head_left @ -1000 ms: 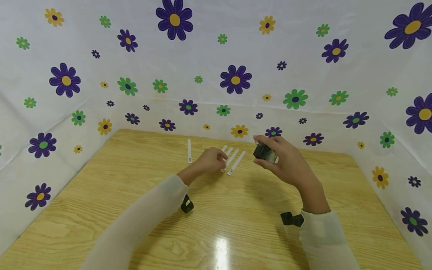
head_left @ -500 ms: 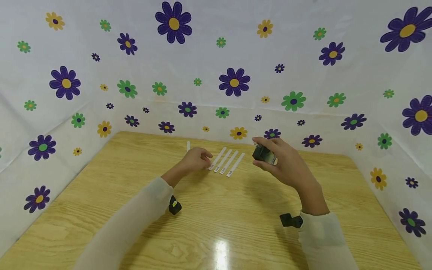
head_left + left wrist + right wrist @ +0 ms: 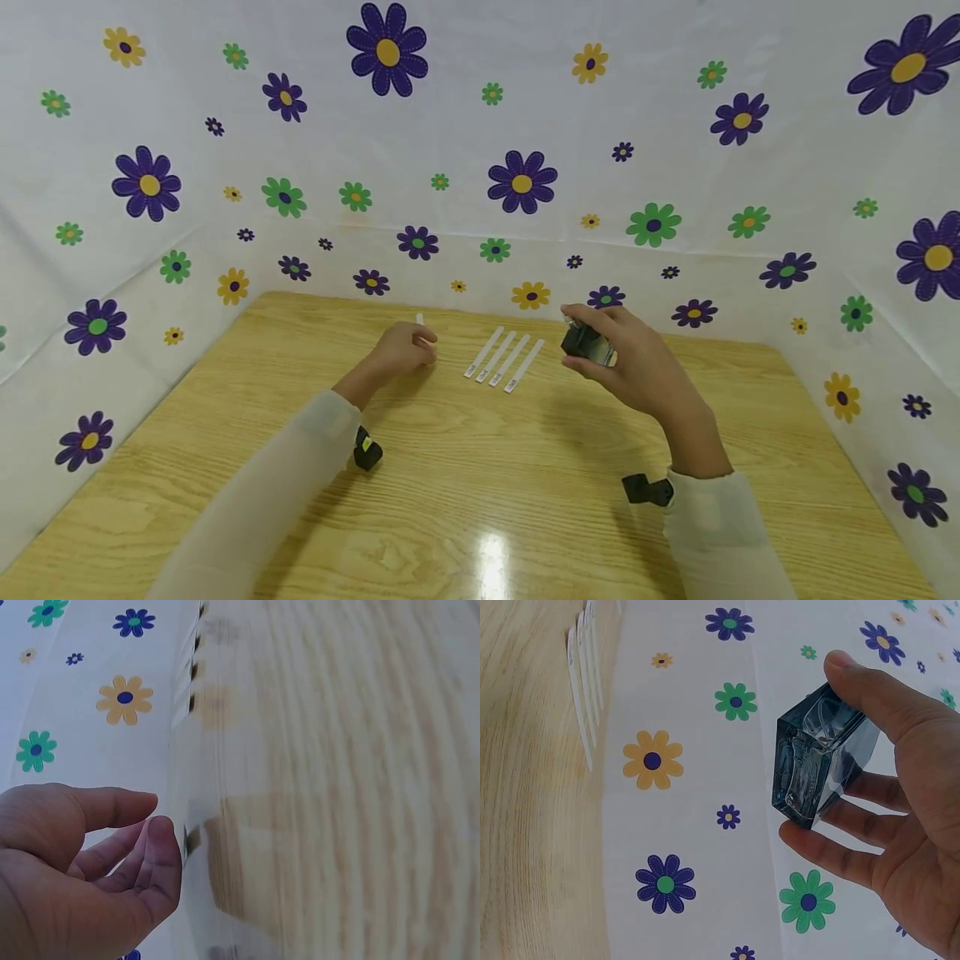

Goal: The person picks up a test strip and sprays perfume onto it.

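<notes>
My right hand (image 3: 637,362) holds a dark bluish glass perfume bottle (image 3: 585,340) above the table's back right. The right wrist view shows the thick, angular glass of the bottle (image 3: 814,754) between thumb and fingertips. My left hand (image 3: 397,350) is low at the back left, right by a lone white paper strip (image 3: 420,318) and hiding most of it. Its thumb and fingers are loosely bent, with nothing between them in the left wrist view. Between the hands lie several white paper strips (image 3: 486,353), slanted side by side, each with small print at its near end.
The wooden table (image 3: 480,467) ends at a white cloth backdrop (image 3: 450,125) printed with flowers, which also rises at both sides. Small black devices, the left one (image 3: 367,450) and the right one (image 3: 647,490), are worn at the wrists.
My left hand has moved left from the group of strips to the lone strip, uncovering the whole group. The right hand keeps the bottle in the same place.
</notes>
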A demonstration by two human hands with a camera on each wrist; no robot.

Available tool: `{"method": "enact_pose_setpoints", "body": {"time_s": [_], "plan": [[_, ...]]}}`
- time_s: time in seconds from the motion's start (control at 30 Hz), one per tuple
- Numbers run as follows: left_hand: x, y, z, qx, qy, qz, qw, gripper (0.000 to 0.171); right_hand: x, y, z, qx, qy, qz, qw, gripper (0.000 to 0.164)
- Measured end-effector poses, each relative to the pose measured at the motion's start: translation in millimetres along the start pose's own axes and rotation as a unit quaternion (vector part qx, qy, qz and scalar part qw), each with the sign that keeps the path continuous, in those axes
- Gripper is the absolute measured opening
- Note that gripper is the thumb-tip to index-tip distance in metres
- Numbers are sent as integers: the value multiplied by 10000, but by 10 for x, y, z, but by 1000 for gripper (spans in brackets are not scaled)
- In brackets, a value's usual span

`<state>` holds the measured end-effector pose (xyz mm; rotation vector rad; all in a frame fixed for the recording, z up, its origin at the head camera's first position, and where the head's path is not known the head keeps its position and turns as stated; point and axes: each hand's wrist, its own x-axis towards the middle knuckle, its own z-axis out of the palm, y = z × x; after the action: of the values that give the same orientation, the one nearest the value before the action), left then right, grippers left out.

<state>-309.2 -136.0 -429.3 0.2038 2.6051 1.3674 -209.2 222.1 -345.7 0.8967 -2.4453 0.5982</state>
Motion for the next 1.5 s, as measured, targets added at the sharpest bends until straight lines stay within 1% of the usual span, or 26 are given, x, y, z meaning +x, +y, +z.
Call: {"method": "enact_pose_setpoints", "body": {"time_s": [0.2, 0.33, 0.63, 0.77, 0.9, 1.07, 1.17, 1.3, 1.5], "plan": [[24, -47, -62, -136, 110, -310, 9994, 43, 2, -5, -5, -5, -22, 15, 10000, 65], [52, -78, -87, -88, 191, -450, 9988, 50, 3, -10, -3, 1, -75, 66, 10000, 64], [83, -105, -91, 34, 298, -602, 9977, 56, 6, -17, 5, 14, -215, 182, 9996, 64], [90, -104, -117, 251, 275, -628, 9973, 61, 9, -14, 11, 33, -270, 214, 9994, 64], [86, -111, -173, 498, 218, -575, 9969, 63, 12, -14, 2, 45, -321, 236, 9992, 64], [83, -150, -245, 449, 135, -504, 9976, 65, 12, -23, -13, 52, -438, 332, 9985, 65], [86, -176, -276, 558, 158, -520, 9970, 65, 11, -28, -19, 54, -476, 362, 9982, 65], [85, -194, -301, 629, 194, -554, 9963, 64, 11, -35, -23, 49, -521, 430, 9977, 65], [76, -170, -309, 554, 170, -574, 9967, 63, 8, -37, -27, 49, -575, 454, 9973, 65]]}}
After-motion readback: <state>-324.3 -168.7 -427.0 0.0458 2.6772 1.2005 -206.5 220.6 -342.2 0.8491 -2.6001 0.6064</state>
